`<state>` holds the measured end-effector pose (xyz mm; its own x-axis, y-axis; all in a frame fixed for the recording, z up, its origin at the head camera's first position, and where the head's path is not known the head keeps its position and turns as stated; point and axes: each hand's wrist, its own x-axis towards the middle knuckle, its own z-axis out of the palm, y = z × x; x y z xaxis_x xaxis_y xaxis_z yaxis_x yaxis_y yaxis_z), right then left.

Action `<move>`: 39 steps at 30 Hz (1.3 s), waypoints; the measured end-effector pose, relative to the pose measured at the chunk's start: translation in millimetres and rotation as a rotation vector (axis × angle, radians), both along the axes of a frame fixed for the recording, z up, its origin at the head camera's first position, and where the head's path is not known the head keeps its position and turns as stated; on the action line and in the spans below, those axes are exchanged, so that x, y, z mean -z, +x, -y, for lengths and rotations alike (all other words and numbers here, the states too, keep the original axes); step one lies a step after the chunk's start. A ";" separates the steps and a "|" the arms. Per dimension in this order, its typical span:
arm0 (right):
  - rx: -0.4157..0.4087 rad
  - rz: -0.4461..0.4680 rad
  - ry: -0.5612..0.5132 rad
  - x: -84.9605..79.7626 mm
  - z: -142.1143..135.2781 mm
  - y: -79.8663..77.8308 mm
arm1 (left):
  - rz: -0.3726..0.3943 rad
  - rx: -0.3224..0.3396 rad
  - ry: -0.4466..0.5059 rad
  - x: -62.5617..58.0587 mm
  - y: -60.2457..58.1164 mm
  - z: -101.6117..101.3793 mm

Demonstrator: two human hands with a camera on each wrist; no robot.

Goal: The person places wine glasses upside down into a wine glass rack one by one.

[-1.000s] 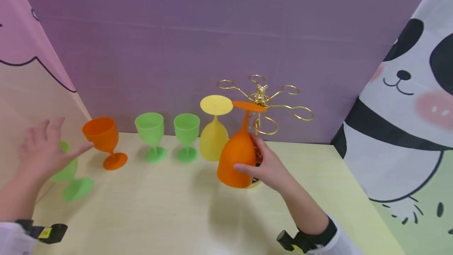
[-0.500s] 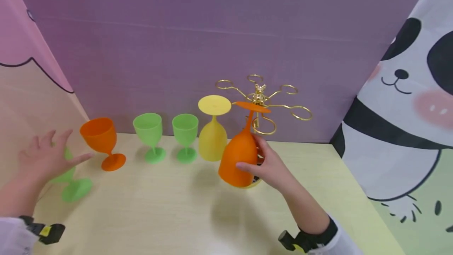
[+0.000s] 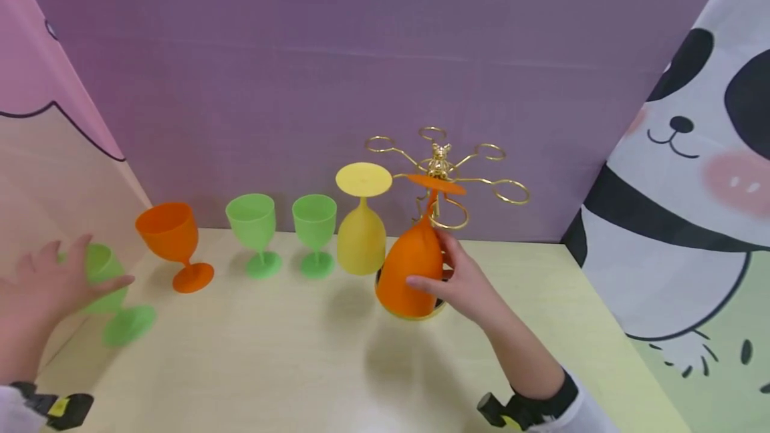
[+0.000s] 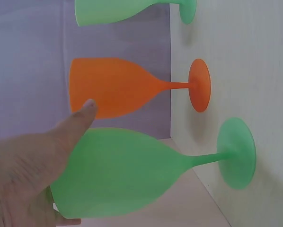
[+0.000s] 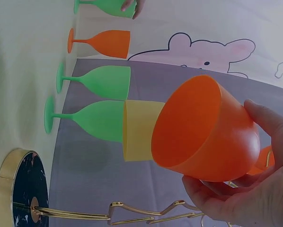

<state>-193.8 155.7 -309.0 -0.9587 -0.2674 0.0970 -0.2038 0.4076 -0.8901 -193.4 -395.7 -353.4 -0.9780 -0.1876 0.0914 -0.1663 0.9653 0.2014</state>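
An orange goblet (image 3: pixel 409 272) is held upside down by my right hand (image 3: pixel 466 279), thumb on one side of the bowl and fingers on the other. Its foot is up beside a ring of the gold stemware rack (image 3: pixel 440 166); whether it touches the ring cannot be told. A yellow goblet (image 3: pixel 362 239) hangs inverted at the rack's left. At the far left, my left hand (image 3: pixel 45 282) has its fingers spread around an upright green goblet (image 4: pixel 118 175). The thumb (image 4: pixel 80 118) is near the rim; most of the other fingers are hidden behind the bowl in the left wrist view.
Between the hands stand an upright orange goblet (image 3: pixel 171 232) and two green goblets, one left (image 3: pixel 252 219) and one right (image 3: pixel 315 219). The rack's round dark base (image 5: pixel 30 189) has a gold rim. A purple backdrop (image 3: pixel 301 85) rises behind the table (image 3: pixel 252 359).
My right hand has shifted the inverted orange goblet slightly right, toward the rack's near ring. My left hand has moved a little down and left, near the green goblet.
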 end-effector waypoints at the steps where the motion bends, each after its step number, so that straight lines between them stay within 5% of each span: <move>1: 0.004 0.003 -0.002 0.3 -0.4 -0.2 | 0.002 0.004 -0.003 1.1 0.6 0.2; 13: 0.025 0.009 -0.006 2.2 -4.7 2.3 | -0.070 0.120 -0.037 5.2 -2.1 -2.9; 27: 0.034 -0.090 0.074 6.2 -7.7 11.4 | -0.055 0.143 0.006 2.1 -2.7 -5.4; 39: 0.060 -0.144 0.118 11.0 -8.2 13.5 | -0.032 0.166 -0.045 -2.0 -4.3 -1.3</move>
